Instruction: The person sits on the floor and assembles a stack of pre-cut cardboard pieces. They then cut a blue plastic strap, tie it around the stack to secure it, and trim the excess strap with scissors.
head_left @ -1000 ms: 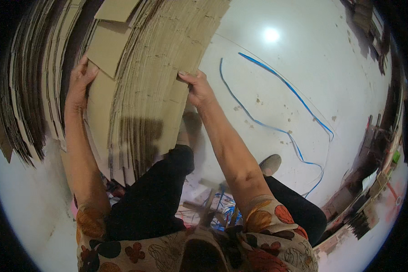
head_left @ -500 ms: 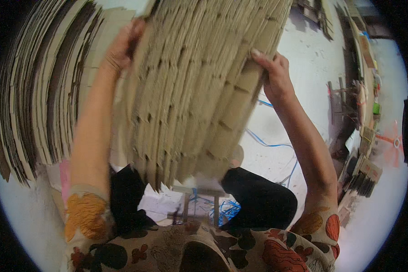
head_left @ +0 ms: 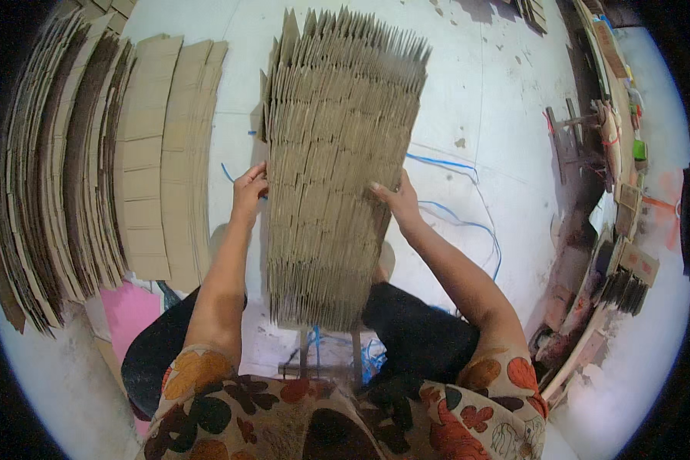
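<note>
A thick bundle of brown slotted cardboard sheets (head_left: pixel 337 176) stands on edge between my knees, its jagged edges facing up. My left hand (head_left: pixel 251 192) presses against its left side, fingers bent and partly hidden behind the cardboard. On the opposite side my right hand (head_left: pixel 397 203) grips the bundle, thumb over the upper edges and the other fingers out of sight. The bundle's near end lies above a low stand (head_left: pixel 333 356), between my dark-trousered legs.
Long rows of stacked cardboard (head_left: pixel 57 169) and flatter cardboard sheets (head_left: pixel 142 161) lie at the left. Blue strapping (head_left: pixel 456 163) trails over the pale floor (head_left: pixel 506 115). A pink sheet (head_left: pixel 130 310) is by my left knee. Cardboard pieces (head_left: pixel 629 268) and a red fan (head_left: pixel 671 205) are at the right.
The bundle has come down and away from my head, and now stands lower between my legs. Both hands have moved down with it, staying on its sides.
</note>
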A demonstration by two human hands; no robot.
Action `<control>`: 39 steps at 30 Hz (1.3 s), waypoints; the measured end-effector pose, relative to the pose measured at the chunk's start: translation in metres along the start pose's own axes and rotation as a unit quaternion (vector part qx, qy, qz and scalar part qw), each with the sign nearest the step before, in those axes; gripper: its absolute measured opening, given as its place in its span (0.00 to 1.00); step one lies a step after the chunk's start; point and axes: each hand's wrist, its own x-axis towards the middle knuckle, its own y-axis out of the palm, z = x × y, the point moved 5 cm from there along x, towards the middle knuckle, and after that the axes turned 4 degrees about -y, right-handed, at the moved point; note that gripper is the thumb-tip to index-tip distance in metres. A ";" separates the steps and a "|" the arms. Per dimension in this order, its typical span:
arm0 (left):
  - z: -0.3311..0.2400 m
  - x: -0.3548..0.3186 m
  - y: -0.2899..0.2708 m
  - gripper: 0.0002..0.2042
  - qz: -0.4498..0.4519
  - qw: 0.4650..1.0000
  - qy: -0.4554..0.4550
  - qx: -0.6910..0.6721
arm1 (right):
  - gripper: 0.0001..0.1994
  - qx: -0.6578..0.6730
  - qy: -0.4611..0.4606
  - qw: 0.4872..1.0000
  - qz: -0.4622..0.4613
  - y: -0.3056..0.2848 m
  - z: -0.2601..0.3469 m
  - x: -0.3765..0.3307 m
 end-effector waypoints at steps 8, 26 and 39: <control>-0.030 -0.012 0.079 0.46 0.000 0.970 0.134 0.204 | 0.37 0.249 0.063 0.966 0.019 0.021 -0.016 0.013; -0.060 -0.037 0.073 0.35 0.066 0.989 -0.008 0.136 | 0.44 0.325 0.122 0.931 0.111 0.021 0.015 -0.006; -0.320 -0.111 0.118 0.25 0.008 0.877 0.403 0.262 | 0.29 0.142 -0.327 0.934 0.017 -0.078 0.272 0.026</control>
